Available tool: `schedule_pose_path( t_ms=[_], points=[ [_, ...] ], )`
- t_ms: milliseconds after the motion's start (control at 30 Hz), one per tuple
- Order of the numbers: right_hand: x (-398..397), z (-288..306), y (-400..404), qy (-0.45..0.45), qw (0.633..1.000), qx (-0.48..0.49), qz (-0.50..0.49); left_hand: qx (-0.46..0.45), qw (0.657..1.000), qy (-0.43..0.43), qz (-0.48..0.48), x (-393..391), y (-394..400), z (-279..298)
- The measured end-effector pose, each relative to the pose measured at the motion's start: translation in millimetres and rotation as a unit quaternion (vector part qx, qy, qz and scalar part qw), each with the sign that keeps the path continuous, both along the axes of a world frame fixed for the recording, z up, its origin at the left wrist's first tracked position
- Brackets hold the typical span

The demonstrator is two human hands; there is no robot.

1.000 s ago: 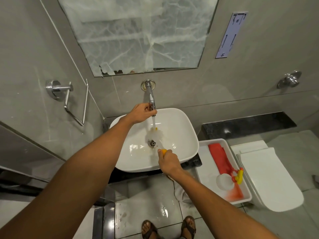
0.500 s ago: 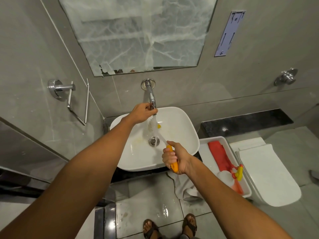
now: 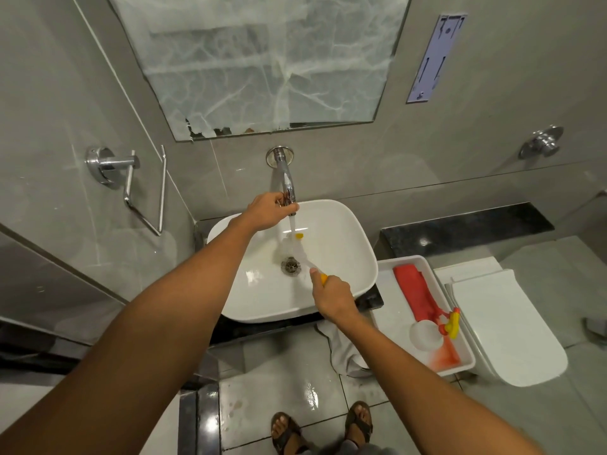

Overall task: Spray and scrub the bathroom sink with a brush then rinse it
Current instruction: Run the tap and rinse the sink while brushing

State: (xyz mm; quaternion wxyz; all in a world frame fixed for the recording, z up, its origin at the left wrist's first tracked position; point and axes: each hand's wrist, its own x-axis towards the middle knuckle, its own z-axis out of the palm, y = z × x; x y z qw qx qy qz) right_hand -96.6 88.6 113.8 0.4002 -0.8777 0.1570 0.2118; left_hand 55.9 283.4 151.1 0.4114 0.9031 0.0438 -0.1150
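A white basin (image 3: 348,231) sits on a dark counter, with a metal drain (image 3: 290,266) in its middle. A chrome tap (image 3: 286,178) juts from the wall above it, and water runs from its spout. My left hand (image 3: 267,211) is closed around the tap's end. My right hand (image 3: 331,295) grips the orange handle of a brush (image 3: 295,246); its pale bristle head, with a yellow tip, lies in the stream just behind the drain.
A white tray (image 3: 387,290) right of the basin holds a red cloth (image 3: 415,292) and a spray bottle (image 3: 440,333) lying on its side. A white toilet (image 3: 505,323) stands further right. A towel ring (image 3: 131,185) hangs on the left wall. The floor is wet.
My right hand, which had pulled back and lifted the brush toward the tap, has moved forward over the basin again, with the brush head under the running water. The left hand stays on the tap.
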Motion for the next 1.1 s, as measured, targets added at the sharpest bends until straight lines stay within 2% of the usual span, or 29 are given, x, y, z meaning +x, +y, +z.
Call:
schedule_pose_path(
  t_ms=[67, 133, 233, 300, 367, 500, 533, 600, 667, 700, 833, 900, 967, 1033, 1100],
  points=[
    [0.0, -1.1, 3.4, -0.018, 0.999, -0.031, 0.008, 0.003, 1.000, -0.004, 0.002, -1.1, -0.9, -1.1],
    [3.4, -2.1, 4.2, 0.005, 1.000, -0.013, -0.009, 0.010, 1.000, -0.010, 0.002, -3.5, -1.8, -1.9],
    [8.6, 0.1, 1.7, 0.090, 0.983, 0.133, -0.087, 0.032, 0.999, -0.021, 0.004, -7.0, -2.9, -1.2],
    [11.4, 4.4, -4.0, 0.174, 0.934, 0.271, -0.156, 0.041, 0.999, -0.027, 0.007, -8.0, -3.9, -0.6],
    [12.9, 11.0, -9.7, 0.256, 0.865, 0.377, -0.210, 0.045, 0.999, -0.029, 0.010, -8.5, -4.8, -0.9],
    [14.0, 17.7, -17.2, 0.351, 0.728, 0.526, -0.265, 0.035, 0.999, -0.023, 0.008, -9.6, -5.7, -2.6],
    [13.5, 18.1, -19.0, 0.363, 0.707, 0.544, -0.270, 0.034, 0.999, -0.024, 0.007, -10.2, -5.7, -2.8],
    [12.5, 17.4, -22.0, 0.373, 0.691, 0.557, -0.271, 0.038, 0.999, -0.027, 0.006, -11.5, -5.7, -3.3],
    [11.4, 16.3, -22.2, 0.362, 0.714, 0.537, -0.266, 0.045, 0.999, -0.027, 0.003, -12.1, -5.8, -3.5],
    [10.9, 15.1, -21.4, 0.344, 0.744, 0.511, -0.259, 0.051, 0.998, -0.028, 0.001, -12.0, -5.7, -3.4],
    [7.1, 8.1, -13.7, 0.187, 0.914, 0.314, -0.178, 0.071, 0.997, -0.030, 0.001, -11.3, -5.4, -2.4],
    [4.1, 3.4, -8.9, 0.081, 0.975, 0.181, -0.105, 0.039, 0.999, -0.017, 0.017, -11.0, -5.1, -2.9],
    [2.1, -1.2, -4.4, 0.001, 0.999, 0.042, -0.018, -0.036, 0.999, -0.001, 0.040, -11.0, -4.5, -2.6],
    [-0.2, -5.5, -0.4, -0.036, 0.997, -0.056, 0.034, -0.106, 0.994, 0.010, 0.036, -10.6, -4.4, -0.7],
    [-2.2, -8.9, 3.3, -0.048, 0.991, -0.115, 0.050, -0.120, 0.993, 0.015, 0.004, -9.3, -4.3, 1.4]
  ],
)
